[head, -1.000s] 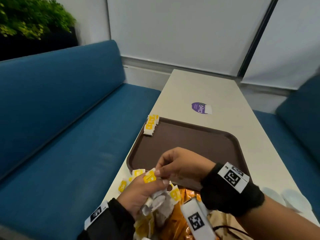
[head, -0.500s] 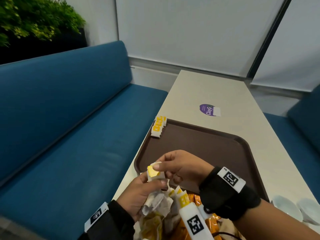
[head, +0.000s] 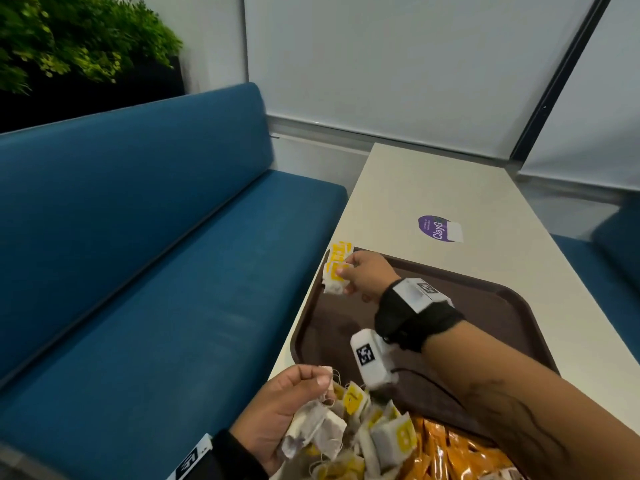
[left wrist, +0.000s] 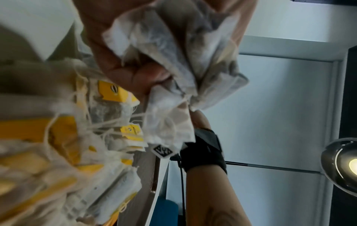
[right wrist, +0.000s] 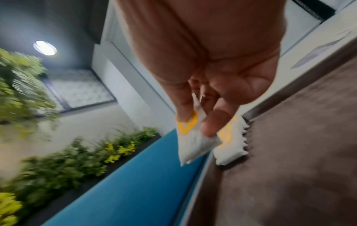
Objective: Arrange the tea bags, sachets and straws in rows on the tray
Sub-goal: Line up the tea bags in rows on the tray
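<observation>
Blue benches flank the pale table (head: 450,188) where we work. Our right hand (head: 363,277) pinches one tea bag (right wrist: 193,137) between thumb and fingertips at the brown tray's (head: 485,306) far left corner, just beside the row of tea bags (head: 337,254) already lying there. Our left hand (head: 287,407) grips a crumpled bunch of tea bags (left wrist: 173,53) near the table's front edge. Only the right wrist view shows the pinched bag clear of the tray. Orange sachets (head: 450,452) are cut off below; the left wrist view blurs its pile.
</observation>
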Demonstrator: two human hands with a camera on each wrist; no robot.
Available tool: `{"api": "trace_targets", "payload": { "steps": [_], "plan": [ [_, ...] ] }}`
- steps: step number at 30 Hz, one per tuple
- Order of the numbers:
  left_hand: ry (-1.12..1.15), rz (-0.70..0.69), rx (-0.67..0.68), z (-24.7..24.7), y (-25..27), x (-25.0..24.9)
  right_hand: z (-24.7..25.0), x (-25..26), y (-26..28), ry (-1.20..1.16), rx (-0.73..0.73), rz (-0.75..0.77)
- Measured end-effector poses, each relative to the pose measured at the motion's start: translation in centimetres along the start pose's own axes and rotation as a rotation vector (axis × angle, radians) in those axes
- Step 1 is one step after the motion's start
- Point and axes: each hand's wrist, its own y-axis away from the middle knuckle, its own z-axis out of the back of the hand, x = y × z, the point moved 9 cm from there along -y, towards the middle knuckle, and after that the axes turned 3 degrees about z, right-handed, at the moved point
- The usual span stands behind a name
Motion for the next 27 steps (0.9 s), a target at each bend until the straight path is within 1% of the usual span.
{"api": "trace_targets", "payload": {
  "steps": [2, 4, 7, 8, 10, 11, 13, 15, 16, 19, 22, 24, 27],
  "plan": [
    [-0.032, -0.019, 0.0, 0.5, 0.1, -0.3, -0.9, -1.5, -2.5, 0.045, 0.028, -0.072],
    [-0.06, -0.025, -0.007, 1.2, 0.1, -0.6, -1.4, -2.9, -4.2, 0.044, 0.035, -0.141],
    [-0.092, -0.035, -0.02, 2.3, 0.0, -0.9, -1.8, -3.9, -5.7, 0.036, 0.018, -0.216],
    [-0.104, -0.035, -0.026, 2.6, -0.1, -0.9, -1.9, -3.8, -6.0, 0.086, 0.017, -0.231],
    [-0.121, -0.025, -0.037, 3.1, -0.4, -0.7, -1.5, -3.8, -6.2, 0.18, -0.05, -0.288],
    [-0.128, -0.017, -0.041, 3.5, -0.6, -0.6, -1.3, -3.7, -6.4, 0.227, -0.091, -0.299],
    [-0.132, 0.0, -0.048, 3.8, -0.7, -0.5, -1.2, -3.4, -7.0, 0.302, -0.115, -0.28],
    [-0.131, 0.005, -0.047, 4.0, -0.9, -0.5, -1.2, -3.5, -7.4, 0.414, -0.1, -0.304],
    [-0.132, 0.007, -0.043, 4.0, -0.8, -0.5, -1.4, -3.5, -7.6, 0.463, -0.094, -0.29],
    [-0.14, -0.003, -0.019, 3.5, -0.9, -0.5, -1.6, -3.8, -7.9, 0.532, -0.104, -0.276],
    [-0.142, -0.016, 0.009, 2.5, -0.8, -0.7, -1.2, -4.3, -7.7, 0.5, -0.1, -0.266],
    [-0.121, -0.013, 0.018, 1.9, -0.6, -0.7, -0.2, -3.9, -7.1, 0.422, -0.146, -0.245],
    [-0.087, -0.02, 0.03, 0.9, -0.2, -0.6, 1.0, -2.7, -5.3, 0.218, -0.151, -0.165]
  ]
}}
